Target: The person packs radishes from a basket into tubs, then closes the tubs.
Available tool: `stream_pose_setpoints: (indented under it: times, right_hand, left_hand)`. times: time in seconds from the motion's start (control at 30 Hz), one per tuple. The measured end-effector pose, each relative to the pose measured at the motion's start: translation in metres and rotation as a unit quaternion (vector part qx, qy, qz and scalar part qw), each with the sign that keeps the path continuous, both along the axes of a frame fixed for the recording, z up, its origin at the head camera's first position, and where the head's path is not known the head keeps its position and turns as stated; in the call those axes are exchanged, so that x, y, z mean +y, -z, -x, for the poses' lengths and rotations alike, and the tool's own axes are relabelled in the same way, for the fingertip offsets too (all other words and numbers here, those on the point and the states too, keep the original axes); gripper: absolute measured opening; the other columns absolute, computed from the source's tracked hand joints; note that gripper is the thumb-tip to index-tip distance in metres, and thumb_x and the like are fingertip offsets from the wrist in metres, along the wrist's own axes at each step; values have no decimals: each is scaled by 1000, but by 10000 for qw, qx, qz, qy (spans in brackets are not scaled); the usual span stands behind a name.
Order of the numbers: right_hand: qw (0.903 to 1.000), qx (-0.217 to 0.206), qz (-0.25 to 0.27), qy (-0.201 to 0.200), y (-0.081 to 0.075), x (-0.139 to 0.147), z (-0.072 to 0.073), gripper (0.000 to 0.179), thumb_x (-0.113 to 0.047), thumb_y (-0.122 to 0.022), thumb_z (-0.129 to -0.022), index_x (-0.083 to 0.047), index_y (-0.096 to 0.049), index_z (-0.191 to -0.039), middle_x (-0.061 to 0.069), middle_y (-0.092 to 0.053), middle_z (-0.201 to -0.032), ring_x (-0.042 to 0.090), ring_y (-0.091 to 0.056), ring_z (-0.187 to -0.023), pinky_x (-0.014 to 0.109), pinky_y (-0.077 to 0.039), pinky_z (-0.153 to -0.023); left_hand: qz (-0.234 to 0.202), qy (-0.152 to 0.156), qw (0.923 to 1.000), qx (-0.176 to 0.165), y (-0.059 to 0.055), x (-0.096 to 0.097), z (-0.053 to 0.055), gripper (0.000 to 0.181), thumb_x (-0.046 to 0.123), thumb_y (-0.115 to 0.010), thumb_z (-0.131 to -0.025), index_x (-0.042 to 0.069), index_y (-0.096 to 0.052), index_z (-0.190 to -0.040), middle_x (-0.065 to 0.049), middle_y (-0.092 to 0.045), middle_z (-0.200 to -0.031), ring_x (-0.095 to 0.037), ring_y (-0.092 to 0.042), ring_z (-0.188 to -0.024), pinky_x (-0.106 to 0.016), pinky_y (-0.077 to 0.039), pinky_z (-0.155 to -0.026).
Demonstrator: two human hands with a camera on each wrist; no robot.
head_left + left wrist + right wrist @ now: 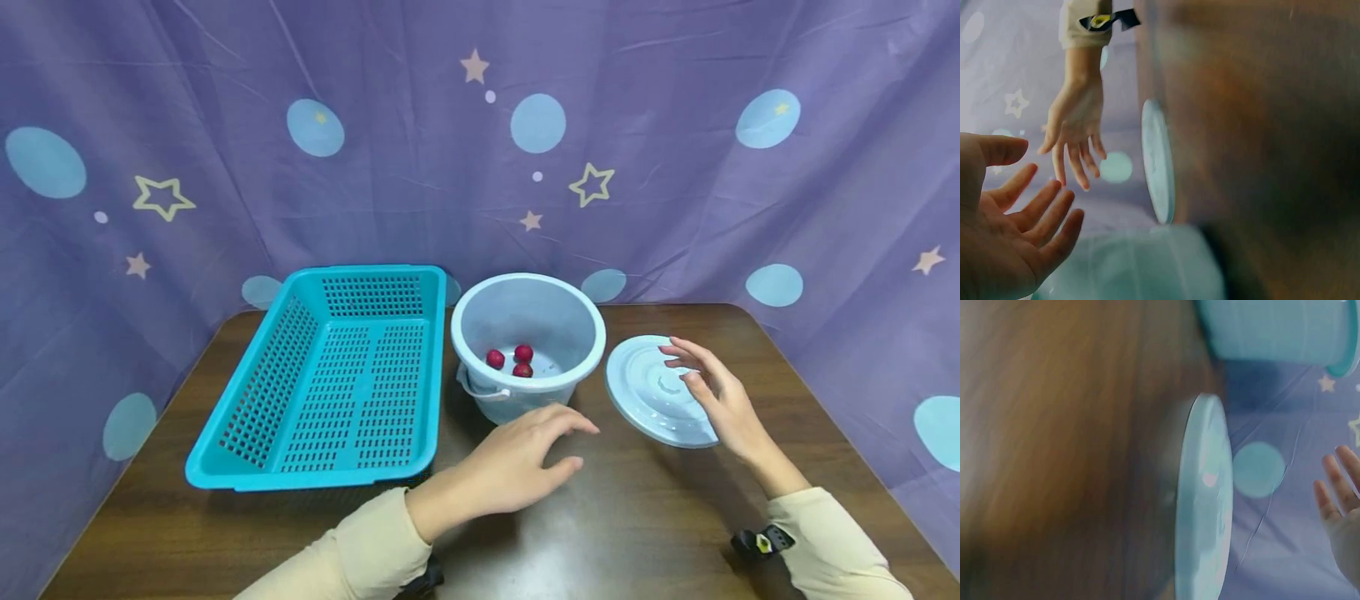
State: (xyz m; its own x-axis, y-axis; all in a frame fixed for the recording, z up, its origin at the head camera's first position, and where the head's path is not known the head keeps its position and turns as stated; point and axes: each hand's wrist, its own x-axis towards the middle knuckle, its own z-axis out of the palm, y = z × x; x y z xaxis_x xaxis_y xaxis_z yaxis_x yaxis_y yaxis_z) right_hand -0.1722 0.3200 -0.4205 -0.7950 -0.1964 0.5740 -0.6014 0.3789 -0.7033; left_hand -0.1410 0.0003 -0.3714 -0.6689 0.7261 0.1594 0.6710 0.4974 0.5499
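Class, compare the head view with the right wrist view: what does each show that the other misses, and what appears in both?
Only the head view shows the turquoise basket, three red fruits inside the bucket, and the left hand hovering open in front of it. Only the right wrist view shows the lid edge-on, lying flat on the table. Both show the pale blue bucket, the lid, the table, the starry purple curtain and the right hand, fingers open.

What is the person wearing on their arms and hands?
Both hands are bare: left hand, right hand. Each arm has a long cream sleeve ending at the wrist. A small black strap device with a yellow mark sits at the right wrist; a dark one shows under the left.
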Motion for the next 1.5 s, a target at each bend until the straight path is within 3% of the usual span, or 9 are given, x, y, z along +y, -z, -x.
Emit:
stream_pose_setpoints:
  times: [0.27,0.47,0.63,0.83,0.9,1.0,1.13,1.23,1.5]
  right_hand:
    - [9905,-519,-1240,295,9,36,-14,62,6,-66,-88,-5,-46,-146,7,-54,-140,6,-49,-120,18,-38,-91]
    - [9766,-764,-1890,680,16,62,-23,74,-3,-80,-81,-6,-45,-146,13,-50,-137,5,-44,-114,21,-35,-86]
    - [9752,-990,-1887,595,26,88,-22,81,-3,-82,-78,-1,-41,-147,23,-46,-142,-7,-35,-126,7,-29,-93]
    - [9835,-915,-1545,204,40,111,-12,82,5,-83,-73,12,-39,-142,-15,-47,-141,-12,-42,-122,5,-33,-94]
    - [9824,-880,-1630,259,45,117,-10,83,4,-84,-72,13,-40,-141,-10,-49,-141,-14,-42,-121,4,-32,-93]
    - [9768,-1036,-1825,427,49,124,-7,85,-2,-86,-72,12,-40,-142,17,-50,-143,-18,-35,-121,2,-28,-93]
    - [9572,-1865,-2122,630,45,130,-3,93,-12,-86,-75,10,-32,-147,40,-36,-143,17,-27,-144,44,-19,-117]
    - [9413,-2393,-2286,659,42,132,1,100,-17,-86,-75,9,-26,-149,42,-27,-147,57,-18,-139,78,-7,-101]
    - [9358,-2299,-2563,763,49,123,13,118,-19,-93,-63,12,-20,-149,42,-24,-147,65,-21,-130,77,-19,-97]
  left_hand:
    - [462,112,9983,-332,28,31,9,54,30,-63,-97,20,-44,-146,1,-42,-146,-14,-42,-135,-33,-39,-107]
    - [524,-299,9969,-500,46,60,22,69,30,-67,-94,13,-33,-152,-5,-38,-150,-18,-38,-138,-31,-36,-109]
    - [318,-718,9935,-823,53,85,34,79,28,-70,-91,8,-27,-154,-10,-34,-152,-22,-33,-142,-31,-30,-113]
    - [-186,-1203,9869,-1055,67,105,49,87,22,-75,-87,5,-22,-154,-14,-33,-150,-25,-30,-142,-32,-28,-114]
    - [-358,-1361,9824,-1225,71,110,54,89,21,-76,-85,5,-22,-153,-14,-33,-149,-25,-29,-142,-31,-27,-114]
    - [-553,-1551,9755,-1458,77,119,61,90,18,-79,-82,4,-25,-152,-14,-34,-148,-25,-29,-141,-31,-26,-115]
    - [-587,-1657,9749,-1366,83,128,71,93,17,-83,-77,1,-28,-150,-16,-35,-146,-26,-32,-139,-31,-25,-115]
    - [-462,-1690,9782,-1116,88,135,77,95,19,-85,-75,0,-29,-149,-17,-35,-145,-27,-32,-138,-31,-24,-115]
    - [-436,-2161,9696,-1060,97,145,87,110,24,-92,-69,1,-24,-152,-21,-27,-152,-32,-29,-142,-33,-26,-115]
